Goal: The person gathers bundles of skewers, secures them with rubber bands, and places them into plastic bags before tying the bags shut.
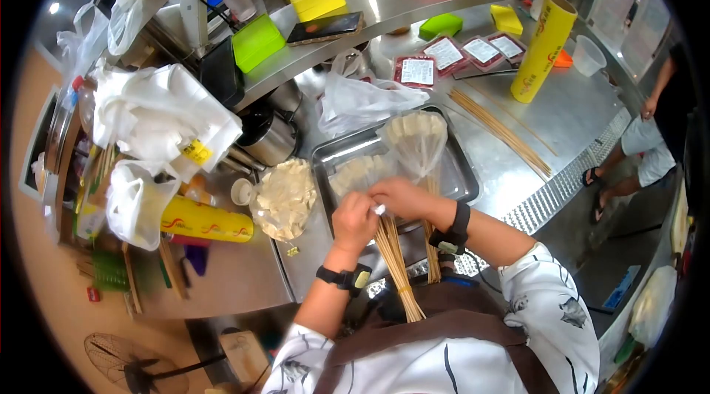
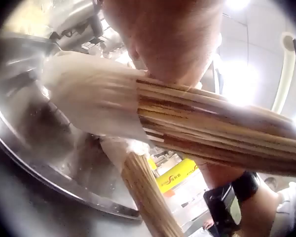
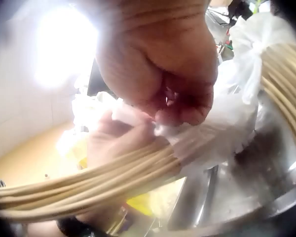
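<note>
The left hand (image 1: 355,220) and right hand (image 1: 398,198) meet over the tray's near side, fingers curled and pinching the twisted plastic at the neck of a clear bag (image 1: 362,172) with pale pieces inside. From that neck a bundle of thin wooden sticks (image 1: 398,268) runs toward the apron. In the right wrist view the right hand's (image 3: 163,74) fingertips pinch the plastic beside the sticks (image 3: 103,182). The left hand (image 2: 163,44) lies against the wrapped bundle in the left wrist view; its fingertips are hidden. A second bagged bundle (image 1: 416,143) lies in the metal tray (image 1: 319,172).
Left of the tray sits a bag of pale pieces (image 1: 285,198), with a yellow roll (image 1: 207,220) beyond it. Loose sticks (image 1: 503,135), labelled packs (image 1: 447,54) and an upright yellow tube (image 1: 543,46) are at the right. A raised shelf (image 1: 384,6) spans the back.
</note>
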{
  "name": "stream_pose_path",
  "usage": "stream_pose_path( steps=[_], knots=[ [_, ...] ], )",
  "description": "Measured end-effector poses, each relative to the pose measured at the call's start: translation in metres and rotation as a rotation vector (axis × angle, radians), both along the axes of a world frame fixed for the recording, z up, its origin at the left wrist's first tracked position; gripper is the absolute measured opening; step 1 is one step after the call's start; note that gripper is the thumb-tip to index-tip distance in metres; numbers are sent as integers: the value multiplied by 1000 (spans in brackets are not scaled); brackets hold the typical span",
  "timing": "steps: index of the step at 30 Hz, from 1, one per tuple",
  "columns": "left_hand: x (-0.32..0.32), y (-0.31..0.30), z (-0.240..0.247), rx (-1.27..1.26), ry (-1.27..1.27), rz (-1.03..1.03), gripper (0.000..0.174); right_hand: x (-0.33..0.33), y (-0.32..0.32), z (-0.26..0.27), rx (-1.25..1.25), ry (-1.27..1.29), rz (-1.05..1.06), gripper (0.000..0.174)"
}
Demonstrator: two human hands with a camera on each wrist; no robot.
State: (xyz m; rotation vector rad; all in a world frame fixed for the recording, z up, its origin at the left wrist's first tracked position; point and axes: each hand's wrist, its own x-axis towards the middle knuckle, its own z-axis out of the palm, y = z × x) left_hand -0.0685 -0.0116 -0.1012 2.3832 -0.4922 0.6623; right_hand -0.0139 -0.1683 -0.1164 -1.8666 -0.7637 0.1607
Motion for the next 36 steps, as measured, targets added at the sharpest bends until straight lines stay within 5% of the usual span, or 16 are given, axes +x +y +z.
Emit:
stream_pose_path(
  steps=[5,7,12,18,20,22,24,25,27,31,35,36],
  knots=[
    [-7,2,-6,-132,-80,5,16,6,-10,8,15,361,115,16],
    [-9,7,-8,-153,-59,-38,15,4,-8,5,40,-57,146,13],
    [-16,10,-8,-253,7,-72,16,0,-7,8,-110,-392,100,10],
    [-41,12,-20,-337,267,16,23,2,-35,10,-194,-471,-5,12],
    [-55,3,-33,-458,307,121,31,6,-66,22,-2,-484,-250,20],
    [-69,1,-39,-585,345,231,41,24,-119,15,-96,-581,-470,41],
    [-81,6,-35,-1087,1061,142,47,32,-186,-1,-446,-399,-727,69],
    [-84,0,-25,-1088,1062,141,47,36,-219,-14,-646,-296,-797,83],
    [-87,-15,0,-1232,1477,-242,46,37,-277,-36,-962,-150,-872,101],
    [-79,-35,3,-1276,1410,-205,39,36,-337,-53,-1073,11,-944,111],
    [-66,-37,-12,-1276,1337,-67,33,43,-352,-67,-976,109,-906,89],
    [-64,-37,-17,-1210,1328,-5,30,43,-351,-74,-1036,81,-844,67]
  ],
)
